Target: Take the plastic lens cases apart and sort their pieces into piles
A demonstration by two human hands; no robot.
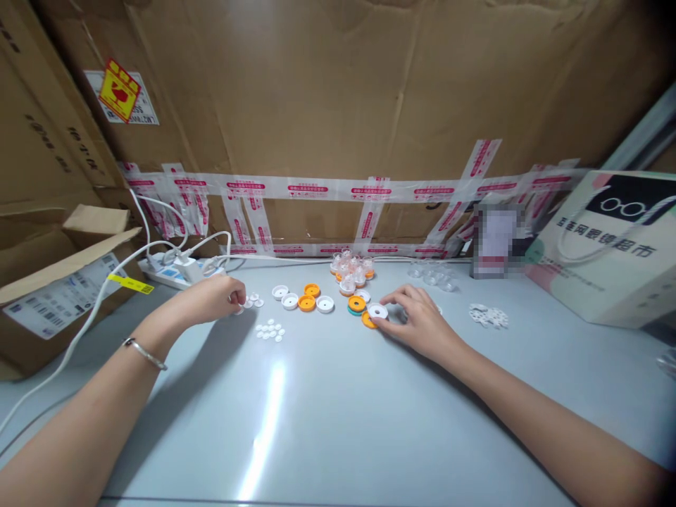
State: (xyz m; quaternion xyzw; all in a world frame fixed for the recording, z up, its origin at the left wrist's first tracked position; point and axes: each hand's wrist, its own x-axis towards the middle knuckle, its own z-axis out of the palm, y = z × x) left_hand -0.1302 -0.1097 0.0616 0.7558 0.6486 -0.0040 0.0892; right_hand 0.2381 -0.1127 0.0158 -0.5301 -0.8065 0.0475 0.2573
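Observation:
My right hand (pixel 417 317) grips the edge of a white round cap (pixel 377 310) between thumb and fingers. Touching that cap or close beside it are orange round caps (pixel 356 303), with a teal rim showing below one of them. At the left, my left hand (pixel 216 299) has its fingers pinched together over a small pile of white pieces (pixel 253 301); whatever is between the fingertips is hidden. Nearer to me lies a group of small white discs (pixel 270 330). Several shallow white and orange cups (pixel 307 303) stand between my hands.
Clear domed pieces on orange bases (pixel 351 267) are heaped at the back. Clear plastic cups (pixel 433 276) and flat white pieces (pixel 489 316) lie to the right. A paper bag (pixel 602 260) stands far right; a power strip (pixel 182 271) and an open carton (pixel 63 282) are left.

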